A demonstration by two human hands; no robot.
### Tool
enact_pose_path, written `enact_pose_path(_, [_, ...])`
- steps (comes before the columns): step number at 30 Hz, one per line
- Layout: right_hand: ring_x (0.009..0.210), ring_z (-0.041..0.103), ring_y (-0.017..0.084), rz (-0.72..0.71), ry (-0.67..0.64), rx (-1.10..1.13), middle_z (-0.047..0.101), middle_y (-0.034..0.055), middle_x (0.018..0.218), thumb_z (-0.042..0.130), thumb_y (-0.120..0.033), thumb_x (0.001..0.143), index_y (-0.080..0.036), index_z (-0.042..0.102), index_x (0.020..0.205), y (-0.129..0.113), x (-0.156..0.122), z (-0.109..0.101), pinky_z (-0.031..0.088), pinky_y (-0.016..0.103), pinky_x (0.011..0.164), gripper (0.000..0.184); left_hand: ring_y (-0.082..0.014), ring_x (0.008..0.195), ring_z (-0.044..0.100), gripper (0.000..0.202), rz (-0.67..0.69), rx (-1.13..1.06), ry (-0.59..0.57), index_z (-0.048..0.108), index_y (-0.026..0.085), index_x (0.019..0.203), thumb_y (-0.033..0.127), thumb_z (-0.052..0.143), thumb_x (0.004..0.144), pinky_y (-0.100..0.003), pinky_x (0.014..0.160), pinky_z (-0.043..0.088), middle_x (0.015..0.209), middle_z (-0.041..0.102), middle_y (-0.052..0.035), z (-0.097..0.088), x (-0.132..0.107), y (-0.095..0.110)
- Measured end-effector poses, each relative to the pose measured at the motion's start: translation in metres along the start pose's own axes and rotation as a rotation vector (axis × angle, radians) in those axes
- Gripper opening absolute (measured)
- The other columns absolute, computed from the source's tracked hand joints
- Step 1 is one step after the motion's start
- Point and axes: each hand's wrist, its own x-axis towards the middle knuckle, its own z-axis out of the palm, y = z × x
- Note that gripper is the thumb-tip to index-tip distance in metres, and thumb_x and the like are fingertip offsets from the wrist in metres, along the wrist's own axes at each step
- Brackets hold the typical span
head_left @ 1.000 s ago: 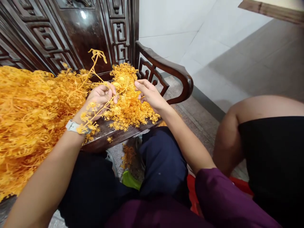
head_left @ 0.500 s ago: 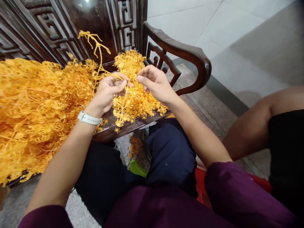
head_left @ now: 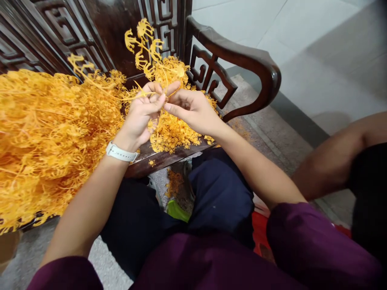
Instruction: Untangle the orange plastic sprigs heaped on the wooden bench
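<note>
Between thumb and fingers, my left hand point(head_left: 140, 112) pinches a yellow plastic flower stem point(head_left: 104, 86) whose thin branches stretch out to the left. A sprig with several claw-like blossoms point(head_left: 144, 30) rises above the hands from the same spot. My right hand point(head_left: 195, 110) meets the left at that joint, its thumb and fingers closed on the stem; the exact grip is partly hidden by the fingers. Directly behind and below both hands lies a smaller heap of yellow plastic blossoms point(head_left: 173, 135) on the dark wooden bench point(head_left: 169, 159).
A large pile of yellow plastic stems point(head_left: 51, 137) covers the left of the bench. The curved armrest point(head_left: 242, 56) bounds the right. Yellow scraps point(head_left: 174, 183) and a green object point(head_left: 177, 210) lie on the floor between my legs. Another person's limb point(head_left: 335, 157) is at right.
My right hand has moved left and now meets my left hand. A blossomed sprig now stands up above the hands, and the bare branch has tipped to the left.
</note>
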Motion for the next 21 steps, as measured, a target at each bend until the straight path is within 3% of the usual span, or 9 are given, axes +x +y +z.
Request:
enact_pose_path(3, [0.07,0.043,0.014,-0.007,0.061,0.013,0.056,0.0,0.073,0.08,-0.067,0.09,-0.021,0.066,0.078,-0.003,0.0,0.003,0.038,0.03,0.064,0.05,-0.023,0.142,0.063,0.019,-0.009,-0.062,0.006,0.05,0.024,0.096,0.015,0.067,0.095,-0.028,0.09,0.058,0.121,0.072,-0.007,0.004,-0.001,0.006])
enact_pose_path(9, [0.078,0.051,0.015,0.005,0.162,0.077,0.056,0.001,0.078,0.083,-0.054,0.092,-0.021,0.066,0.079,-0.01,0.001,0.001,0.047,0.029,0.068,0.04,-0.0211,0.109,0.072,0.026,-0.002,-0.101,0.034,0.053,0.027,0.101,0.028,0.077,0.09,-0.03,0.072,0.057,0.132,0.072,-0.0051,-0.011,0.001,0.005])
enact_pose_path(12, [0.078,0.054,0.014,0.04,0.218,0.132,0.054,0.0,0.077,0.084,-0.047,0.093,-0.02,0.064,0.08,-0.007,0.001,0.0,0.049,0.028,0.066,0.036,-0.0228,0.109,0.073,0.032,0.027,-0.056,0.069,0.053,0.028,0.102,0.037,0.081,0.09,-0.033,0.079,0.06,0.129,0.073,-0.0053,-0.019,0.004,-0.002])
enact_pose_path(16, [0.074,0.058,0.013,0.087,0.245,0.175,0.056,-0.0014,0.075,0.083,-0.052,0.092,-0.02,0.061,0.082,-0.001,0.002,0.0,0.049,0.025,0.061,0.04,-0.0238,0.109,0.075,0.036,0.025,-0.022,0.108,0.053,0.028,0.105,0.04,0.083,0.09,-0.035,0.086,0.062,0.127,0.074,-0.0057,-0.023,0.006,-0.01])
enact_pose_path(21, [0.07,0.063,0.011,0.099,0.287,0.175,0.061,-0.0018,0.075,0.077,-0.061,0.094,-0.021,0.058,0.085,0.003,0.003,-0.001,0.049,0.022,0.056,0.045,-0.0211,0.095,0.077,0.039,0.037,-0.006,0.141,0.05,0.028,0.107,0.041,0.083,0.091,-0.032,0.081,0.061,0.115,0.074,-0.0043,-0.017,0.005,-0.011])
